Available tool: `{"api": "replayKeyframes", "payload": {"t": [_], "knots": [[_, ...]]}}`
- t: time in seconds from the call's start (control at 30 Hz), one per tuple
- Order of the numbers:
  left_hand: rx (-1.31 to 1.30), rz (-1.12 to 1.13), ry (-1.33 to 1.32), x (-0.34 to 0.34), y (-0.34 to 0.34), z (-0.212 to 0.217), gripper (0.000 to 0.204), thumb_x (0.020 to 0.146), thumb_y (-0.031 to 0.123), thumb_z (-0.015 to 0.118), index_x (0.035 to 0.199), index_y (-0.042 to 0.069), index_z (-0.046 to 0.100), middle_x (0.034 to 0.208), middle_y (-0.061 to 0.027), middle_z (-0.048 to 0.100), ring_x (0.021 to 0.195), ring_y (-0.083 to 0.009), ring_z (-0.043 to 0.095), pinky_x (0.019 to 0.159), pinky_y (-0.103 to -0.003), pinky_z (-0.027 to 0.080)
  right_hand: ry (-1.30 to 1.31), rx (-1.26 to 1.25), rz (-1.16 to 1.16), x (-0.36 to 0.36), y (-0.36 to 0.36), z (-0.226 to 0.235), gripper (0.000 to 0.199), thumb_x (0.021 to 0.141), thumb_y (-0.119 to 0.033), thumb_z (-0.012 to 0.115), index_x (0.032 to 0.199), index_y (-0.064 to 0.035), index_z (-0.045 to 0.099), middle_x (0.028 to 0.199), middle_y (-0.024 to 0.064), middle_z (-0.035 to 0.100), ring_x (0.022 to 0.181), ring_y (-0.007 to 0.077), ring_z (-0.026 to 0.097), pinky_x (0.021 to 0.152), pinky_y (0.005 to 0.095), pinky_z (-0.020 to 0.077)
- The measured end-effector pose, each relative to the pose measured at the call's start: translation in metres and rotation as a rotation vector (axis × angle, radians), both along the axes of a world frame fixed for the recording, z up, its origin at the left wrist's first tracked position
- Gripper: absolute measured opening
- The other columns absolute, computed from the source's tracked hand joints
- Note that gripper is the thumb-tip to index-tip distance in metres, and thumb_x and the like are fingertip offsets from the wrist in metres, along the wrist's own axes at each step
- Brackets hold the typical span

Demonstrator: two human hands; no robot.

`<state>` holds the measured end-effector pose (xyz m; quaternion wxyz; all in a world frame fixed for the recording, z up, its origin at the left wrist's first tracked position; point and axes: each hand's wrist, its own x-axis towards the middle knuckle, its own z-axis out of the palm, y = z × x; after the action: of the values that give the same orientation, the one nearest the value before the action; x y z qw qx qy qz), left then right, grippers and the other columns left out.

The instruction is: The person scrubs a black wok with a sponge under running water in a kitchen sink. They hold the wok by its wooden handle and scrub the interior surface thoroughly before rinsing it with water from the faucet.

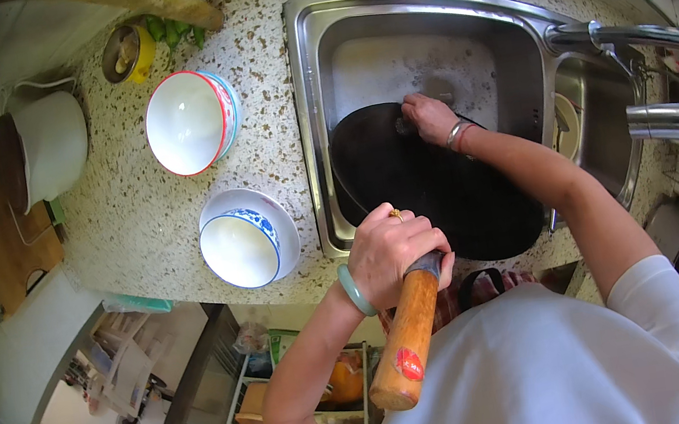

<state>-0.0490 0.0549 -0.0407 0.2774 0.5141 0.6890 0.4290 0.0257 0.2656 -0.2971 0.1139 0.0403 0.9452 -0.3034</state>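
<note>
A large black wok (441, 182) hangs tilted over the near side of the steel sink (313, 127), partly inside the basin. My left hand (390, 248) is wrapped round the base of its wooden handle (404, 348), which points toward me. On the wok's dark surface, near its far edge, my right hand (431, 119) presses with curled fingers. Something small and greyish shows by those fingertips, too unclear to name. Foam and whitish water (387, 62) cover the basin floor around the drain.
Left of the sink stand stacked bowls with a red rim (185, 123) and a blue-patterned bowl (241, 250) in a larger one. Beyond are a yellow cup (141, 52), green peppers (173, 30) and a white pot (55, 146). A chrome faucet (667, 36) arches at the right over a smaller basin (597, 127).
</note>
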Motion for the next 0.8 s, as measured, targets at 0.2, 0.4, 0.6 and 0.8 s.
{"api": "replayKeyframes", "payload": {"t": [0.2, 0.4, 0.6, 0.8], "knots": [[-0.001, 0.034, -0.005, 0.003, -0.006, -0.001, 0.014, 0.059, 0.009, 0.071, 0.064, 0.016, 0.06, 0.058, 0.003, 0.054, 0.053, -0.0142, 0.051, 0.055, -0.028, 0.032, -0.282, -0.176, 0.207, 0.074, 0.027, 0.058, 0.009, 0.073, -0.002, 0.058, 0.082, -0.0038, 0.056, 0.09, 0.0132, 0.056, 0.091, 0.0327, 0.057, 0.078, 0.0417, 0.0496], [0.008, 0.023, -0.002, 0.0, 0.0, -0.001, 0.014, 0.059, 0.01, 0.071, 0.065, 0.016, 0.06, 0.058, 0.0032, 0.054, 0.053, -0.014, 0.051, 0.055, -0.028, 0.032, -0.023, -0.042, 0.048, 0.011, 0.007, 0.003, 0.011, 0.073, -0.003, 0.059, 0.084, -0.0028, 0.055, 0.091, 0.0147, 0.056, 0.091, 0.0336, 0.058, 0.075, 0.0429, 0.0503], [0.023, 0.036, -0.01, 0.001, -0.005, -0.002, 0.014, 0.059, 0.009, 0.071, 0.065, 0.016, 0.06, 0.058, 0.0033, 0.054, 0.053, -0.0138, 0.05, 0.055, -0.028, 0.032, -0.224, -0.052, 0.191, 0.054, 0.025, 0.023, 0.014, 0.073, -0.003, 0.059, 0.086, -0.0018, 0.055, 0.09, 0.0159, 0.056, 0.089, 0.0349, 0.059, 0.076, 0.0427, 0.0504], [-0.003, 0.026, -0.03, 0.001, -0.006, -0.002, 0.015, 0.059, 0.009, 0.071, 0.065, 0.016, 0.06, 0.059, 0.0034, 0.054, 0.053, -0.0138, 0.05, 0.055, -0.028, 0.032, -0.151, -0.085, 0.177, 0.063, 0.021, 0.036, 0.013, 0.074, -0.003, 0.058, 0.086, -0.0028, 0.054, 0.093, 0.0153, 0.055, 0.088, 0.0352, 0.058, 0.075, 0.0437, 0.0494]]}}
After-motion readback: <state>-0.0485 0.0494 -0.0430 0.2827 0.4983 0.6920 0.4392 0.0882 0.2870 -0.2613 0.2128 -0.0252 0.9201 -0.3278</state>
